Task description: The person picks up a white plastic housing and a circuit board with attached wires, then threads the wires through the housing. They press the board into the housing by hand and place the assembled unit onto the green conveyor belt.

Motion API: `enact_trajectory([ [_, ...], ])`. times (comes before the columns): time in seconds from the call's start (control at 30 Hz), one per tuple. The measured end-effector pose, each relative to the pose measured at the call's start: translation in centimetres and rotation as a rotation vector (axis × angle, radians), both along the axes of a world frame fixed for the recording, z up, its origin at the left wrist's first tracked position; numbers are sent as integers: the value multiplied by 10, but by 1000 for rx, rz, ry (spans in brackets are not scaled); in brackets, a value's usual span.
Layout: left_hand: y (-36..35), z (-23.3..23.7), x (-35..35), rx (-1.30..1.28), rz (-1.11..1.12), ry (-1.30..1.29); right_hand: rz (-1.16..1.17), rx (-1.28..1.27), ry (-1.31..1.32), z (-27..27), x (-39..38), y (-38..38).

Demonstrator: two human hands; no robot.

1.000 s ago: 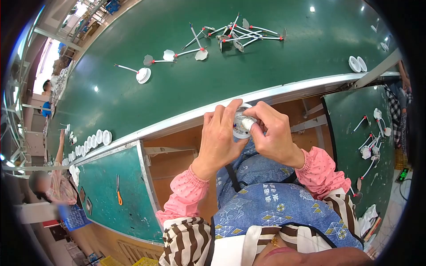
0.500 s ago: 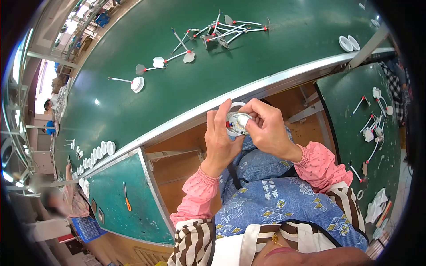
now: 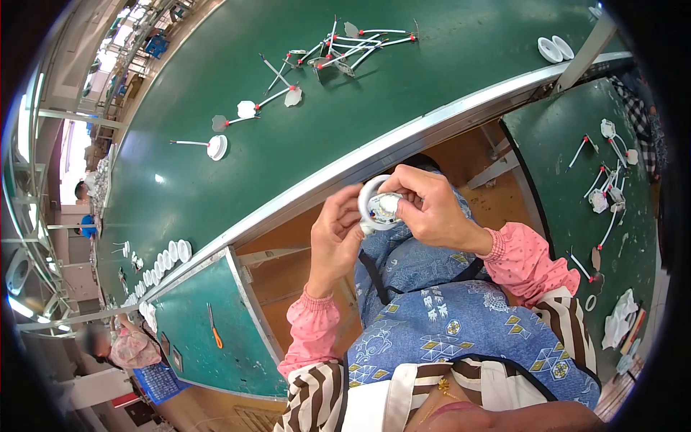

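A round white lamp housing [image 3: 365, 204] is held up in front of my lap, its open side facing me. Inside it sits a small round circuit board with a white part on it, and bits of red and blue show at its left edge. My right hand [image 3: 432, 212] grips the housing's right side, thumb over the board and fingers bent at the rim. At the left rim is my left hand [image 3: 337, 234], fingers curled and slightly blurred, with the thumb by a short white piece [image 3: 368, 229] under the housing. How firmly it grips is hard to see.
On the green table [image 3: 302, 151] ahead lie a pile of white-cabled discs [image 3: 338, 54] and a white housing with a cable [image 3: 217, 147]. A row of white cups [image 3: 173, 251] stands left. Orange-handled scissors [image 3: 217, 337] rest on the left side table. Another person [image 3: 129, 345] sits far left.
My left hand has shifted left and down around the rim, its fingers more loosely curled. The housing has turned and tilted, showing more of its white ring. My right hand keeps its grip.
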State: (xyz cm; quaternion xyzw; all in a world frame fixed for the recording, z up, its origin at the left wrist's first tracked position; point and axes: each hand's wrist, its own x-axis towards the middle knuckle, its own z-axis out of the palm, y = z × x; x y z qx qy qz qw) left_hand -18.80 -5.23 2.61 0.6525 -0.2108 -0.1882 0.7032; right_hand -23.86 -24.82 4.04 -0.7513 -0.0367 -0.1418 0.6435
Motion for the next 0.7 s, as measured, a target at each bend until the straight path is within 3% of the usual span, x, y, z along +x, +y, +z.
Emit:
enact_trajectory([
  [0.13, 2, 4, 0, 300, -13, -232, 33, -46, -27, -1, -1, -7],
  [0.23, 6, -4, 4, 305, -61, -319, -45, -318, -317, 1, -3, -6],
  [0.33, 12, -17, 5, 251, -78, -268, -12, -358, -272, 5, -10, -8],
  [0.43, 15, -15, 2, 178, -127, -58, -1, -462, -238, 13, -12, -16],
  [0.57, 7, -5, -9, 167, -51, -144, 89, -640, -278, 37, -16, -14],
  [0.7, 8, 12, -20, 256, -145, -235, 281, -519, -198, 23, -13, -14],
])
